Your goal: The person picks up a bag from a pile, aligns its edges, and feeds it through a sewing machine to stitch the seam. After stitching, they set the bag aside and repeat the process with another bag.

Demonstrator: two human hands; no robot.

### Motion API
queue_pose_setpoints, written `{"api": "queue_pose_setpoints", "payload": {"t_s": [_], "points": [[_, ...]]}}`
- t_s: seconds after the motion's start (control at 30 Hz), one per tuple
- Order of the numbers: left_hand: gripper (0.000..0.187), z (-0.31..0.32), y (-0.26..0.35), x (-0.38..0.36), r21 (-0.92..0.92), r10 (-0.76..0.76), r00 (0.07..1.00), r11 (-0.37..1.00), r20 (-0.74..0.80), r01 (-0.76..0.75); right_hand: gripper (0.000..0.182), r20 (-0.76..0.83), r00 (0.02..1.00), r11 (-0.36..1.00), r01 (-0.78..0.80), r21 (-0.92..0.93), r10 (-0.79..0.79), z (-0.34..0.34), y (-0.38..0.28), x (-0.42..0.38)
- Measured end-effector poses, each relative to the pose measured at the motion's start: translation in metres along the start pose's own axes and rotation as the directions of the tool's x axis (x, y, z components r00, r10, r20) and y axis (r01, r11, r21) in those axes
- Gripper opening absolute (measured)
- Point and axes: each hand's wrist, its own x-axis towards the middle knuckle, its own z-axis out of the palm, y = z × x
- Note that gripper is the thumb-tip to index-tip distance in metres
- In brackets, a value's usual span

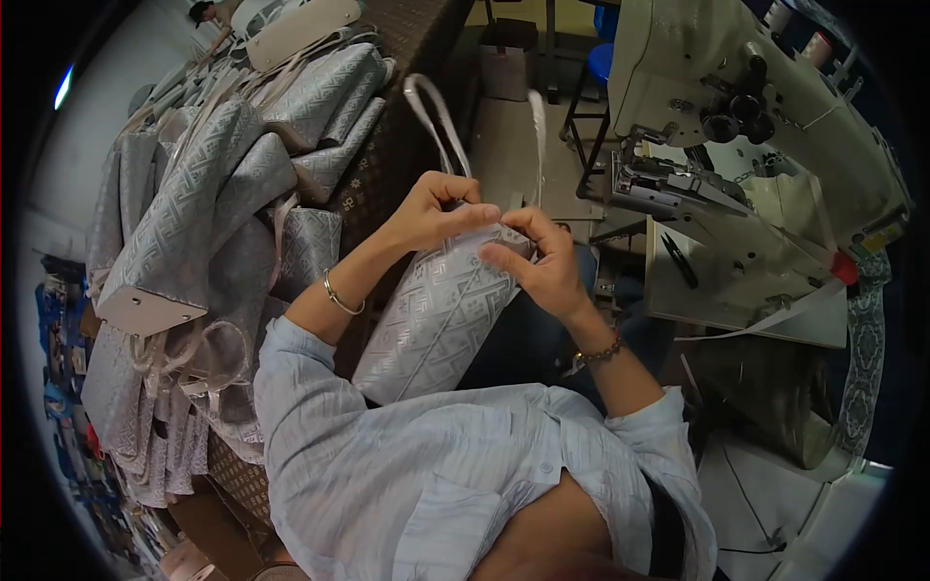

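A silver-white handbag (436,315) with a woven-look geometric pattern lies tilted across my lap. Its strap handles (441,121) stick up beyond my hands. My left hand (438,211) is closed on the bag's upper edge, thumb pressed toward the fingers. Close beside it, my right hand (548,263) pinches the same edge at the corner, with its thumb on the patterned side. Whatever small part sits between the fingertips is hidden. Both hands are nearly touching each other.
Similar patterned bags (184,218) are heaped on a brown-covered table at left. To the right stands an industrial sewing machine (668,179), with black thread snips (680,259) on its table. Behind are a blue stool (602,63) and a box (509,60). A person (205,14) is at far left.
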Motion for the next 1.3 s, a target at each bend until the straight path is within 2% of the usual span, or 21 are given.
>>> {"api": "queue_pose_setpoints", "payload": {"t_s": [0.03, 0.07, 0.13, 0.17, 0.23, 0.27, 0.33, 0.47, 0.53, 0.73, 0.77, 0.87, 0.97, 1.0, 1.07, 1.1, 1.13, 1.2, 1.23, 1.27, 1.3], "points": [[0.030, 0.002, 0.004, -0.001, -0.151, -0.141, 0.990, 0.979, 0.001, 0.139, 0.025, -0.077, 0.995, 0.983, -0.045, 0.178, 0.060, 0.005, 0.003, -0.003], [0.031, 0.006, 0.005, -0.001, -0.301, -0.279, 0.960, 0.914, 0.024, 0.273, 0.025, -0.082, 0.994, 0.982, -0.052, 0.182, 0.068, 0.004, 0.004, -0.005], [0.033, 0.016, -0.002, -0.002, -0.344, -0.334, 0.942, 0.881, 0.031, 0.324, 0.027, -0.007, 0.971, 0.920, -0.226, 0.322, 0.240, 0.001, 0.003, -0.010], [0.035, 0.022, -0.005, -0.003, -0.382, -0.383, 0.923, 0.849, 0.030, 0.365, 0.027, -0.016, 0.967, 0.917, -0.235, 0.323, 0.254, -0.004, 0.003, -0.014], [0.035, 0.034, -0.003, -0.003, -0.388, -0.378, 0.925, 0.846, 0.051, 0.367, 0.030, 0.100, 0.957, 0.947, -0.286, 0.144, 0.274, -0.019, 0.003, -0.020], [0.036, 0.040, -0.003, 0.001, -0.388, -0.361, 0.931, 0.850, 0.059, 0.355, 0.030, 0.086, 0.956, 0.947, -0.290, 0.137, 0.280, -0.021, 0.000, -0.023], [0.035, 0.049, -0.005, 0.008, -0.383, -0.352, 0.931, 0.850, 0.101, 0.363, 0.031, -0.004, 0.998, 0.993, -0.064, -0.094, 0.064, -0.023, -0.010, -0.029], [0.035, 0.066, -0.008, 0.022, -0.378, -0.328, 0.928, 0.848, 0.175, 0.371, 0.030, -0.109, 0.994, 0.938, -0.030, -0.344, -0.008, -0.033, -0.015, -0.036], [0.033, 0.070, -0.012, 0.024, -0.399, -0.340, 0.916, 0.826, 0.211, 0.398, 0.032, -0.220, 0.964, 0.972, -0.182, -0.148, 0.147, -0.036, 0.002, -0.041], [0.027, 0.073, -0.039, 0.058, -0.384, -0.194, 0.920, 0.865, 0.340, 0.325, 0.036, -0.251, 0.954, 0.986, -0.161, 0.042, 0.166, -0.043, 0.011, -0.043], [0.042, 0.080, -0.044, 0.068, -0.393, -0.167, 0.965, 0.889, 0.204, 0.237, 0.037, -0.241, 0.951, 0.980, -0.174, 0.093, 0.192, -0.043, 0.016, -0.042], [0.088, 0.089, -0.057, 0.109, -0.277, -0.056, 0.994, 0.958, 0.095, 0.081, 0.037, -0.195, 0.960, 0.979, -0.202, 0.019, 0.201, -0.038, 0.028, -0.045], [0.062, 0.099, -0.030, 0.124, -0.450, -0.172, 0.862, 0.795, 0.476, 0.407, 0.036, -0.185, 0.960, 0.976, -0.216, -0.008, 0.211, -0.028, 0.032, -0.053], [0.062, 0.094, -0.033, 0.120, -0.461, -0.159, 0.865, 0.792, 0.476, 0.400, 0.037, -0.221, 0.957, 0.977, -0.206, -0.054, 0.190, -0.029, 0.033, -0.055], [0.042, 0.077, -0.042, 0.103, -0.275, -0.337, 0.723, 0.763, 0.603, 0.585, 0.037, -0.261, 0.947, 0.973, -0.217, -0.078, 0.190, -0.036, 0.036, -0.062], [0.020, 0.071, -0.032, 0.091, -0.297, -0.369, 0.782, 0.776, 0.502, 0.556, 0.037, -0.298, 0.935, 0.970, -0.228, -0.083, 0.194, -0.038, 0.037, -0.065], [0.020, 0.059, -0.039, 0.086, -0.291, -0.371, 0.778, 0.776, 0.507, 0.560, 0.037, -0.303, 0.933, 0.970, -0.228, -0.079, 0.195, -0.040, 0.036, -0.065], [0.028, 0.040, -0.055, 0.078, -0.628, -0.136, 0.934, 0.708, 0.329, 0.324, 0.037, -0.312, 0.923, 0.966, -0.254, -0.053, 0.226, -0.043, 0.034, -0.062], [0.028, 0.042, -0.041, 0.080, -0.624, -0.141, 0.929, 0.705, 0.342, 0.337, 0.037, -0.322, 0.918, 0.965, -0.260, -0.045, 0.232, -0.040, 0.031, -0.058], [0.033, 0.050, -0.025, 0.084, -0.759, -0.158, 0.976, 0.614, 0.153, 0.218, 0.037, -0.309, 0.926, 0.969, -0.242, -0.044, 0.217, -0.037, 0.026, -0.054], [0.037, 0.055, -0.023, 0.088, -0.820, -0.168, 0.981, 0.545, 0.097, 0.174, 0.037, -0.295, 0.934, 0.973, -0.224, -0.050, 0.200, -0.035, 0.023, -0.052]]}}
